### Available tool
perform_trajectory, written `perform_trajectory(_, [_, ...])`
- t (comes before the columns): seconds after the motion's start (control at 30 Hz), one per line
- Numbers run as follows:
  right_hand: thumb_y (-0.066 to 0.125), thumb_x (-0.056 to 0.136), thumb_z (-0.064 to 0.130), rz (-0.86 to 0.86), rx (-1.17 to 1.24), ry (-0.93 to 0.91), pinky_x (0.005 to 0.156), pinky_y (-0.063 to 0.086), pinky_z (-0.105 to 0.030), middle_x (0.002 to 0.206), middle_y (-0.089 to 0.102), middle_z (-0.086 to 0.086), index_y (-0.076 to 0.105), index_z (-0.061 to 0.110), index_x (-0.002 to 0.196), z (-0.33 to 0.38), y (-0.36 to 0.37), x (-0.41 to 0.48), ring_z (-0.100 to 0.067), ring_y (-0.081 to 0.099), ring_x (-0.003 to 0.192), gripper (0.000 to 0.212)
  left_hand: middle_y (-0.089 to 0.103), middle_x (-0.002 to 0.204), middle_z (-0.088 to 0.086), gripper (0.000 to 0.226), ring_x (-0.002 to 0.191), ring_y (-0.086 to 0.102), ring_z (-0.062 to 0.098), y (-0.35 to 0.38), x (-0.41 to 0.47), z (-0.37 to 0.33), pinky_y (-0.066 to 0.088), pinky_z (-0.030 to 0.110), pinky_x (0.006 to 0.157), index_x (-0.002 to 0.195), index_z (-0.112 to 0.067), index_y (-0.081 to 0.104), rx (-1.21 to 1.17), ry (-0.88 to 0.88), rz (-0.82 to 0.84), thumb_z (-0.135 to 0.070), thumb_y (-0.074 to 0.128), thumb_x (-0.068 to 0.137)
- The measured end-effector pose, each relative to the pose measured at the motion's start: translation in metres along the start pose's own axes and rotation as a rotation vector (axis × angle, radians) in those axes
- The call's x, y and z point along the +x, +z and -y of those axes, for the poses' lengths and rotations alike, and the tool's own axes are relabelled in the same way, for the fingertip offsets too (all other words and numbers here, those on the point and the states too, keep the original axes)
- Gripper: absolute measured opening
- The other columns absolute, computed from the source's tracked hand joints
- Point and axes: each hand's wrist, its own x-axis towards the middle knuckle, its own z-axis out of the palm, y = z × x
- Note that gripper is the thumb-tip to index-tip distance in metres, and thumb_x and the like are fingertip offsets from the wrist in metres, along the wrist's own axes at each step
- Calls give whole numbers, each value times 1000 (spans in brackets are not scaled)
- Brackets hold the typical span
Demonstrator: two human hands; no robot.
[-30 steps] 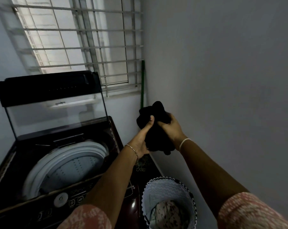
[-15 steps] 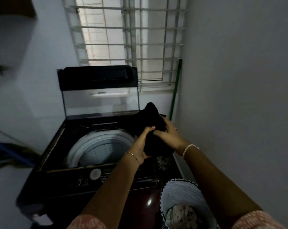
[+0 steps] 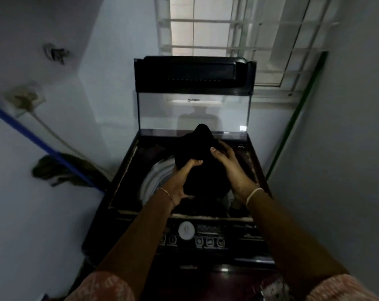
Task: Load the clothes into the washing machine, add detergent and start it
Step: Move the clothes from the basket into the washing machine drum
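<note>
Narrow white-walled laundry nook, barred window (image 3: pixel 206 29) at 12 o'clock. Washing machine (image 3: pixel 124 170) centre frame, glass lid (image 3: pixel 193 111) raised upright at the back, pale drum rim (image 3: pixel 153 177) showing at 9 o'clock of the bundle. Black garment (image 3: pixel 197 144): bunched, now held directly over the drum opening; one second back, held well out at 3 o'clock beside the wall, clear of the machine. Left hand (image 3: pixel 180 183): fingers curled into the cloth from below. Right hand (image 3: pixel 232 168): thumb and fingers clasped round the bundle's 3 o'clock side. Drum contents: hidden by cloth and gloom, possibly none yet. Control panel (image 3: pixel 186 229) at 6 o'clock, untouched. Judged status: carry-over complete, release into drum next; detergent and start outstanding.
</note>
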Motion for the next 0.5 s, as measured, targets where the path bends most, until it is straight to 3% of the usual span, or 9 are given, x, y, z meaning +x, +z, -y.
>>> perform_trajectory(0.1, [71, 73, 56, -59, 16, 89, 93, 52, -34, 132, 56, 0, 36, 32, 140, -21, 19, 46, -15, 61, 110, 79, 70, 115, 6, 56, 107, 65, 27, -34, 32, -13, 51, 48, 95, 114, -26, 67, 59, -30, -7, -44, 78, 63])
perform_trajectory(0.23, [61, 87, 43, -58, 77, 225, 75, 55, -23, 114, 63, 1, 39, 24, 138, -43, 23, 85, -9, 64, 95, 59, 71, 102, 1, 21, 98, 64, 21, -62, 65, -21, 52, 37, 85, 104, -28, 67, 117, -120, 36, -34, 65, 83])
perform_trajectory(0.33, [56, 92, 35, -26, 68, 313, 59, 54, -17, 96, 70, 5, 54, 22, 123, -62, 19, 102, -9, 68, 78, 34, 68, 109, -1, 36, 108, 60, 20, -79, 93, -20, 51, 42, 92, 105, -28, 66, 215, -200, 105, -38, 73, 71])
perform_trajectory(0.37, [56, 92, 33, -8, 78, 334, 60, 55, -18, 93, 72, 5, 56, 20, 124, -70, 16, 108, -10, 70, 77, 35, 68, 109, -1, 41, 108, 60, 19, -84, 103, -18, 52, 40, 87, 105, -28, 66, 239, -247, 138, -38, 74, 67])
perform_trajectory(0.47, [65, 83, 32, 48, 80, 444, 66, 56, -22, 100, 73, 1, 55, 19, 129, -91, 9, 121, -11, 72, 85, 49, 70, 88, -3, 10, 90, 62, 16, -97, 127, -9, 50, 32, 75, 90, -25, 68, 297, -378, 232, -25, 62, 81])
perform_trajectory(0.5, [67, 77, 35, 77, 64, 488, 68, 56, -23, 103, 73, 0, 57, 20, 125, -98, 7, 125, -12, 71, 87, 51, 70, 84, -3, 9, 86, 63, 17, -101, 134, -6, 50, 30, 75, 87, -22, 69, 324, -429, 241, -21, 60, 83])
